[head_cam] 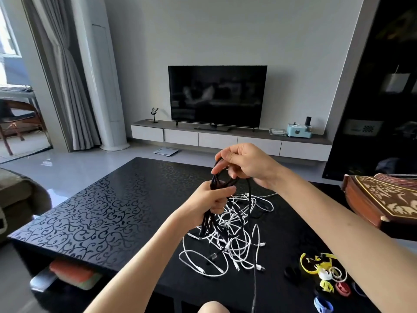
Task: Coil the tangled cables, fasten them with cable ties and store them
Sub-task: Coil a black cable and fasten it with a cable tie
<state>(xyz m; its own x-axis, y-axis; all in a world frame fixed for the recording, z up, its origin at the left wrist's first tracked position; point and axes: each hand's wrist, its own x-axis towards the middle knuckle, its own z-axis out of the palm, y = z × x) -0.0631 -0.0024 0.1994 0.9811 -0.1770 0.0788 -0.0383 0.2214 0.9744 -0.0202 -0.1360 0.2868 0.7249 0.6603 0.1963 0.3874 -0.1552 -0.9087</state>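
Head view | clamping black cable coil (216, 177) in fisted left hand (211, 201) to hold loops together | pinching top loop with curled right hand (247, 164) just above, likely shaping next turn | leaving white cable tangle (235, 224) below grip, cable ties (325, 275) lower right, untouched

From my end the table (101, 211) reads as hard, high-gloss black with a scrolled pattern in its surface. The black cable (206, 220) looks matt and, I think, cloth-braided, though it is too blurred to be sure. The white cables (234, 222) are smooth plastic with a soft sheen. The cable ties (316, 263) look like coloured rubbery plastic. The wooden case (388, 197) is varnished reddish wood with pale inlay; the floor (74, 172) is glossy, the curtain (67, 82) matt grey cloth
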